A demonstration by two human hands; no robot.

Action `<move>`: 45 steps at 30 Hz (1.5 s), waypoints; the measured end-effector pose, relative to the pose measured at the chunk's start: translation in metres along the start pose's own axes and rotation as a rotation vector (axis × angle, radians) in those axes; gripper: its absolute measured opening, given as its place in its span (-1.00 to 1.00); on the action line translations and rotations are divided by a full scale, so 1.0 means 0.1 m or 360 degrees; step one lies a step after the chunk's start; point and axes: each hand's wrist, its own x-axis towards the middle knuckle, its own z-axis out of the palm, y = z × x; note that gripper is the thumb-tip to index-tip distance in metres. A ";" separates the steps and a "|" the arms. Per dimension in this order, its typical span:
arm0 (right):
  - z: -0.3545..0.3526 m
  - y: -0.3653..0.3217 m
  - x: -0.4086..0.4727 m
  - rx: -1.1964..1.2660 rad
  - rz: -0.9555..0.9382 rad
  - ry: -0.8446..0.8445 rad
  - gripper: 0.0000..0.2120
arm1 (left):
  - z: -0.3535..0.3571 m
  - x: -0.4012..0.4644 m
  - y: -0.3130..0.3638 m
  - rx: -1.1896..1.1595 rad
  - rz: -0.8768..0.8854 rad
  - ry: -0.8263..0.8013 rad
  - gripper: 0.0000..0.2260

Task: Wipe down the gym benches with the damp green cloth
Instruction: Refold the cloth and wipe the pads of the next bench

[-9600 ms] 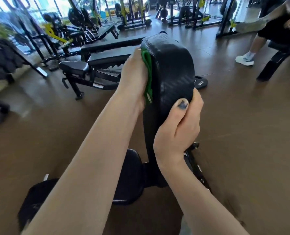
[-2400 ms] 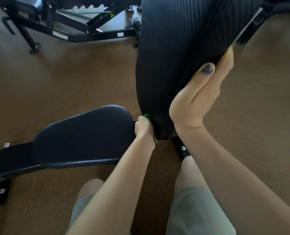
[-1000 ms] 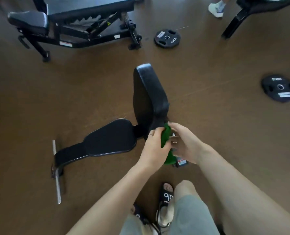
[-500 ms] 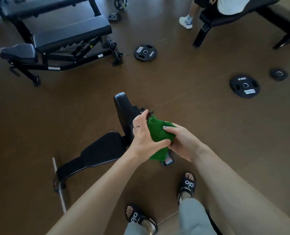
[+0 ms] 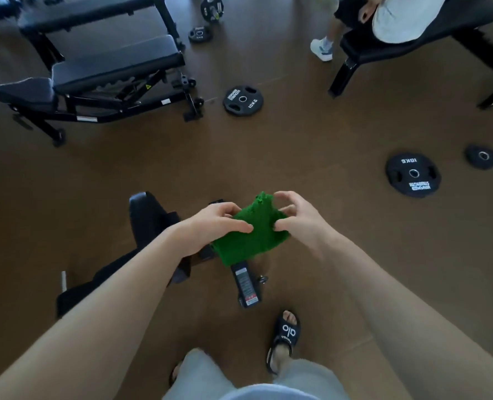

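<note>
Hands hold the green cloth (image 5: 251, 235) in mid-air: left hand (image 5: 213, 226) pinching its near edge, right hand (image 5: 300, 220) gripping the far corner, above the upright bench (image 5: 147, 217), nearer the left arm.

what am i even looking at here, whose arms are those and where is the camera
The camera is worn on a person's head and looks forward and down, so the two bare arms coming up from the bottom edge are that person's own. There is no machine here. The left hand and the right hand both pinch a green cloth, held in the air between them. Under the hands is a black gym bench with its backrest raised. Further off stands a second black bench, its pads set nearly flat. Black weight plates lie on the brown floor, one near that bench and one to the right. At the top right another person is on a bench. The wearer's sandalled foot shows below.
</note>
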 end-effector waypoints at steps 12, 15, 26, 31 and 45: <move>-0.56 -0.44 0.87 -0.1037 -0.0834 0.0048 -0.26 | -0.50 0.70 1.21 -0.0009 0.0014 -0.0034 -0.63; -0.74 -0.70 1.26 -0.0588 -0.0576 -0.0070 -0.56 | -0.74 1.05 1.47 -0.0121 0.0053 0.0094 -0.61; -1.30 -2.00 3.68 -0.0054 -0.0200 -0.0096 -0.84 | -2.03 2.87 2.28 -0.0649 -0.0141 0.0299 -0.43; -1.31 -2.79 4.43 -0.0046 -0.0233 -0.0299 -0.76 | -2.73 3.21 2.70 -0.0824 -0.0183 0.0163 -0.47; -0.96 -4.46 6.91 -0.1584 -0.1122 -0.0975 -0.04 | -5.01 4.58 3.67 -0.1241 -0.0325 0.0704 -0.90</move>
